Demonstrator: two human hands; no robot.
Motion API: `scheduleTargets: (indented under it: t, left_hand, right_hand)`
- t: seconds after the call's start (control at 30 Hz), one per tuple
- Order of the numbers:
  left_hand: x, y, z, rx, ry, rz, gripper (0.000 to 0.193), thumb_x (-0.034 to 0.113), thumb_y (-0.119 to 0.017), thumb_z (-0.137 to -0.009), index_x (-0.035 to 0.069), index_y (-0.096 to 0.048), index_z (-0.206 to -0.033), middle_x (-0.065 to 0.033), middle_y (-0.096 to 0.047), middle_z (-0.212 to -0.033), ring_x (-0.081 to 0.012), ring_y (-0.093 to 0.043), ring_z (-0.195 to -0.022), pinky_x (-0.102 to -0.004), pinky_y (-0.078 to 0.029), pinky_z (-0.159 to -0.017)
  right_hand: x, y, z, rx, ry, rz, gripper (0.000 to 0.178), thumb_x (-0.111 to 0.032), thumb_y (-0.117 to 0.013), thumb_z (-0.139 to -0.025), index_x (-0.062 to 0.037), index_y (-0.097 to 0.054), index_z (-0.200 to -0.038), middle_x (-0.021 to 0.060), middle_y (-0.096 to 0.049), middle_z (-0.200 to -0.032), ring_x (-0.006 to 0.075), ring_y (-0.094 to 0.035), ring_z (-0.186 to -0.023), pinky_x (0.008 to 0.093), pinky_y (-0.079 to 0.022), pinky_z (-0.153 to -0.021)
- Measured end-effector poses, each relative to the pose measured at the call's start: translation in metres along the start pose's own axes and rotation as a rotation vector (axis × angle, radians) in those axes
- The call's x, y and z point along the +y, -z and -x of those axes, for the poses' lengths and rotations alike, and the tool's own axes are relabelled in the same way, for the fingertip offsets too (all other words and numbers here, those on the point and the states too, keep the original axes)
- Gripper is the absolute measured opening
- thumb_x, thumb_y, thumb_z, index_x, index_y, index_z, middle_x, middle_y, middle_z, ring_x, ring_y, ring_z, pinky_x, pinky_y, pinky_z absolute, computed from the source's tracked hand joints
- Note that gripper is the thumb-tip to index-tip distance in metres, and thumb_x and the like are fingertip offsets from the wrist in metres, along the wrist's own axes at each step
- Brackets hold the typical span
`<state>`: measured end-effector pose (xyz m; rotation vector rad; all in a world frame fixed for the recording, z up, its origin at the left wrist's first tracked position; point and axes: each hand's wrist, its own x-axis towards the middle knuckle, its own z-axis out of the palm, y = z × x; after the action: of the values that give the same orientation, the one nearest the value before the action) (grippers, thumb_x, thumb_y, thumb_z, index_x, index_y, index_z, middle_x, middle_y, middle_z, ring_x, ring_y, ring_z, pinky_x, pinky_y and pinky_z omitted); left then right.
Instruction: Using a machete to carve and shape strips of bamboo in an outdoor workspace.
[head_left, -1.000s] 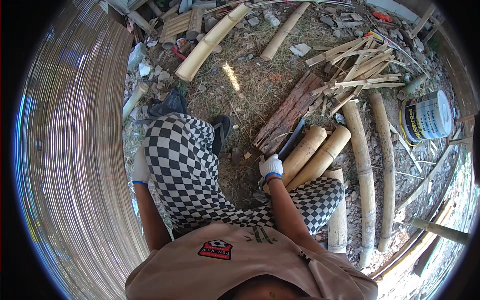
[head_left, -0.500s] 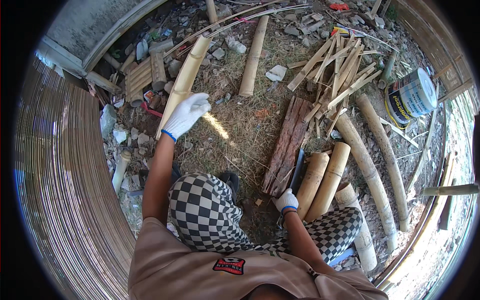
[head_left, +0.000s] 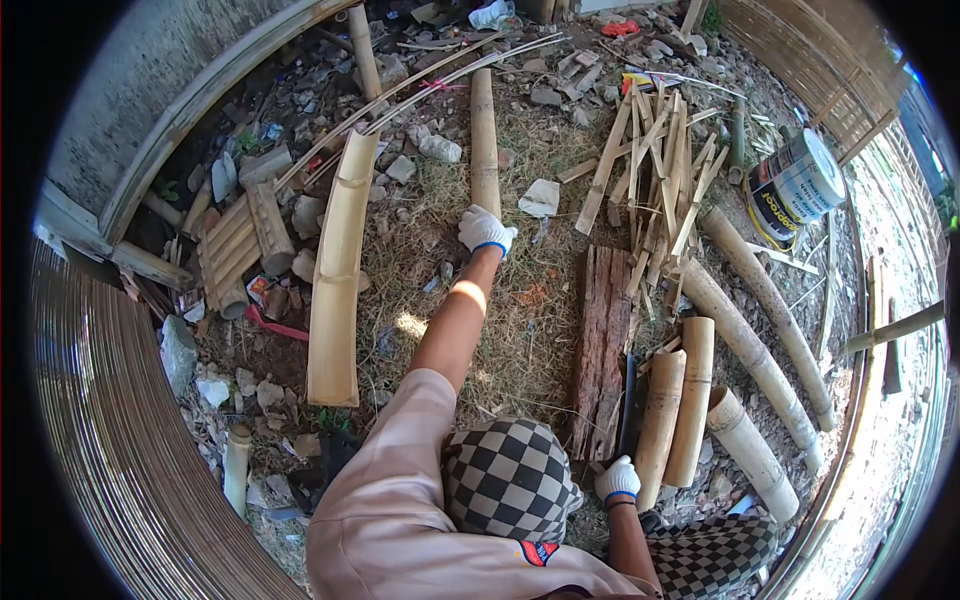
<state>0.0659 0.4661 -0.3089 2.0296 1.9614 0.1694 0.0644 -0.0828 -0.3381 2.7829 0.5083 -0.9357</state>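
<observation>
My left hand, in a white glove with a blue cuff, reaches forward to the near end of a bamboo piece lying on the dry grass. Its fingers curl over that end and hide it. Low on the right, my gloved right hand is closed around the handle of a machete, whose long dark blade points away from me. The blade lies between a weathered wooden block and two short bamboo sections. A split bamboo half rests hollow side up at left, untouched.
Split bamboo sticks are heaped beyond the block. Long bamboo poles and a paint bucket stand or lie at right. Rubble and a woven bamboo screen border the left. My checkered knee is near the middle.
My left hand has left the split bamboo half and moved right to the other bamboo piece, its arm stretched forward. My view has shifted; the right hand keeps the machete beside the block.
</observation>
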Motion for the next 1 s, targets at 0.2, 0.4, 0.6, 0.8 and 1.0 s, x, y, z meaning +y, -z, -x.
scheduleTargets:
  t: [0.2, 0.4, 0.6, 0.8, 1.0]
  left_hand:
    - [-0.046, -0.011, -0.056, -0.105, -0.068, 0.181, 0.05, 0.02, -0.075, -0.08, -0.003, -0.052, -0.119, -0.0221, -0.064, -0.106, -0.0352, -0.07, -0.101, -0.0428, -0.06, -0.088]
    - [-0.087, 0.011, -0.02, -0.793, 0.102, 1.423, 0.028, -0.002, -0.056, -0.088, -0.011, -0.056, -0.114, -0.0225, -0.068, -0.092, -0.0336, -0.073, -0.082, -0.0461, -0.064, -0.076]
    - [-0.129, 0.019, 0.068, -0.933, -0.004, 1.647, 0.046, -0.01, -0.058, -0.083, -0.008, -0.053, -0.129, -0.0209, -0.067, -0.11, -0.0351, -0.071, -0.098, -0.052, -0.06, -0.093]
    - [-0.115, 0.077, 0.134, -0.613, -0.36, 1.48, 0.043, -0.003, -0.057, -0.088, -0.008, -0.058, -0.13, -0.0163, -0.071, -0.114, -0.0258, -0.073, -0.097, -0.0334, -0.059, -0.082]
    - [-0.106, 0.14, 0.013, -0.667, -0.687, 1.849, 0.077, 0.037, -0.076, -0.091, -0.002, -0.039, -0.147, -0.0162, -0.056, -0.141, -0.0272, -0.058, -0.128, -0.0457, -0.049, -0.109]
  right_hand:
    - [-0.004, -0.013, -0.007, 0.087, -0.019, -0.069, 0.074, -0.048, -0.082, -0.079, 0.0058, -0.051, -0.121, 0.0258, -0.07, -0.109, 0.0408, -0.071, -0.101, 0.0472, -0.058, -0.082]
    - [0.015, -0.014, -0.001, 0.232, -0.112, -0.532, 0.057, -0.034, -0.082, -0.071, 0.003, -0.059, -0.108, 0.0277, -0.071, -0.101, 0.0469, -0.068, -0.098, 0.048, -0.055, -0.083]
    - [-0.012, 0.026, 0.017, 0.365, -0.051, -0.668, 0.035, -0.019, -0.067, -0.077, 0.0021, -0.061, -0.104, 0.0264, -0.07, -0.086, 0.0452, -0.069, -0.084, 0.0477, -0.053, -0.078]
    - [-0.047, 0.052, -0.009, 0.289, 0.097, -0.92, 0.028, -0.015, -0.065, -0.08, 0.0016, -0.059, -0.103, 0.0124, -0.064, -0.076, 0.0209, -0.064, -0.067, 0.0385, -0.052, -0.065]
    - [-0.074, 0.049, -0.013, 0.04, 0.151, -1.232, 0.024, -0.011, -0.064, -0.083, -0.0011, -0.056, -0.103, 0.007, -0.058, -0.067, 0.0154, -0.056, -0.046, 0.0326, -0.045, -0.043]
